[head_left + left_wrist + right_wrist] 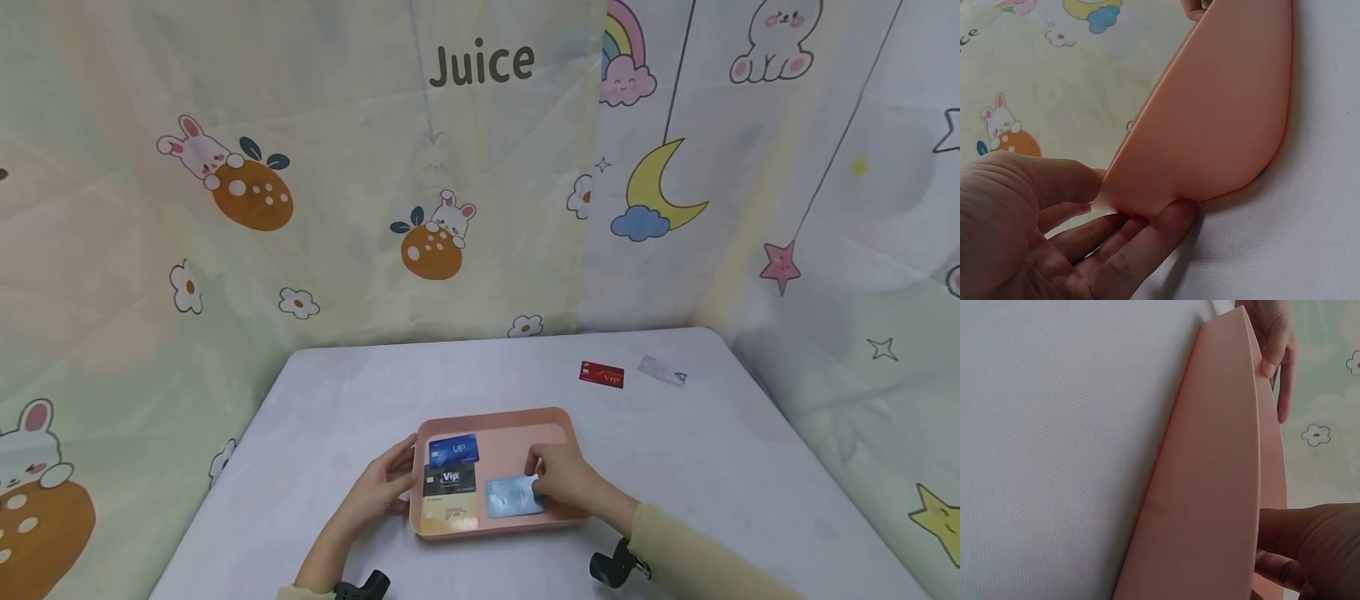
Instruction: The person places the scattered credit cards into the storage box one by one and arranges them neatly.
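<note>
A pink tray lies on the white table. My left hand grips its left edge; in the left wrist view the thumb is at the rim and fingertips press the outer wall. Inside, at the left, are a blue card, a black card and a gold card, one below another. My right hand reaches over the tray's right part and pinches the right end of a light blue card. In the right wrist view the tray wall hides that hand's fingertips.
A red card and a clear, whitish card lie on the table beyond the tray, to the right. Patterned cloth hangs behind the table and at both sides.
</note>
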`<state>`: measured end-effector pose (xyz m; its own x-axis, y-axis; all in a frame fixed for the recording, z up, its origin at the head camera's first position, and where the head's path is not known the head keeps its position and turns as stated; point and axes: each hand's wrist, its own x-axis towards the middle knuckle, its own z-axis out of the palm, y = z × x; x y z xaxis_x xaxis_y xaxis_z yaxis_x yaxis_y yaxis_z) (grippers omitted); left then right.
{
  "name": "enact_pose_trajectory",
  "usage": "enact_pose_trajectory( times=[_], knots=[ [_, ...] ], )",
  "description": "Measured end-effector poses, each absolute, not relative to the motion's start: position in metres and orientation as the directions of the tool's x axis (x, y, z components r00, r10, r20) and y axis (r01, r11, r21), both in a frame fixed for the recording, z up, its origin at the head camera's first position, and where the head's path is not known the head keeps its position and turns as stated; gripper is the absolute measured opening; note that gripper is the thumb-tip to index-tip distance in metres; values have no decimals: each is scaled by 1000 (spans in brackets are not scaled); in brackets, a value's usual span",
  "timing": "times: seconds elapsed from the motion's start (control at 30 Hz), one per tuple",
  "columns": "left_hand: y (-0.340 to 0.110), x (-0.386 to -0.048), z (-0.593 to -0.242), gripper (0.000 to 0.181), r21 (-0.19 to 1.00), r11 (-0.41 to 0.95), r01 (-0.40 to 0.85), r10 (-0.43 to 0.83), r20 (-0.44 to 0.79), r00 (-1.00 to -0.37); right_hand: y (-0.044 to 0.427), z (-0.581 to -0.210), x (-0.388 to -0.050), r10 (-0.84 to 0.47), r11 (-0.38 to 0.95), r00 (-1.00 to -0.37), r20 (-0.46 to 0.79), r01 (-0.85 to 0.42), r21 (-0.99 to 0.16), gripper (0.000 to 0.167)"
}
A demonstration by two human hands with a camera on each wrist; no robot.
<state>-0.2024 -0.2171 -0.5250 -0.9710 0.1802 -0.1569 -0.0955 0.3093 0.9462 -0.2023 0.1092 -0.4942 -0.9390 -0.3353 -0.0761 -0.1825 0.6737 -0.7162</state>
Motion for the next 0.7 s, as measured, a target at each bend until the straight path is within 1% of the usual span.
enact_pose_trajectory(
  times=[0.27,0.7],
  knots=[
    [-216,-202,-526,70,946,313,-87,178,-148,-973,109,-494,-199,-361,677,-931,-61,-217,-704,19],
    [-217,-201,-527,70,949,306,-81,184,-142,-973,106,-496,-199,-364,735,-929,-59,-247,-632,20]
  ],
)
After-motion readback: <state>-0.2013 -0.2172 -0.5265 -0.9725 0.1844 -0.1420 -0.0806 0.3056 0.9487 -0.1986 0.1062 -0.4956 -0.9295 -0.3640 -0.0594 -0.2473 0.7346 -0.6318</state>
